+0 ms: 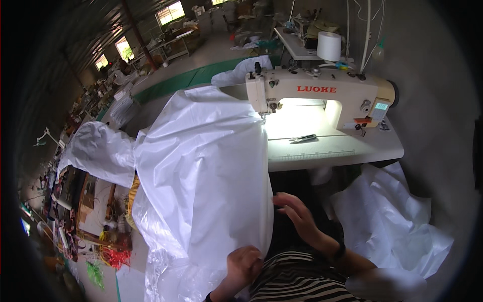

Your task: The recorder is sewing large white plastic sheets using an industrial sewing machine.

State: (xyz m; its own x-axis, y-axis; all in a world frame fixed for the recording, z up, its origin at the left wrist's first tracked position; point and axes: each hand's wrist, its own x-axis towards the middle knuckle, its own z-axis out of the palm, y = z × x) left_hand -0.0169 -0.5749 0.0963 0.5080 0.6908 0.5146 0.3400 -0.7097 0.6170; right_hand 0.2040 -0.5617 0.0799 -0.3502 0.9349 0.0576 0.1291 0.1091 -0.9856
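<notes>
A large white sheet of coated fabric (221, 166) hangs from the sewing machine (322, 90) down toward my lap, its right edge running under the needle area. My left hand (244, 264) is closed at the lower right edge of this sheet, its fingertips curled out of sight. Beside the same edge, higher up, my right hand (297, 214) has its fingers stretched out and holds nothing; the hand is slightly blurred. Small thread snips (303, 138) lie on the lit machine table (332, 151), to the right of the needle.
More white sheeting (392, 221) hangs at the right below the table. A white thread cone (329, 46) stands behind the machine. On the left are another white piece (100, 151), red strands (118, 256) and green strands (94, 274). A green strip (186, 78) crosses the floor behind.
</notes>
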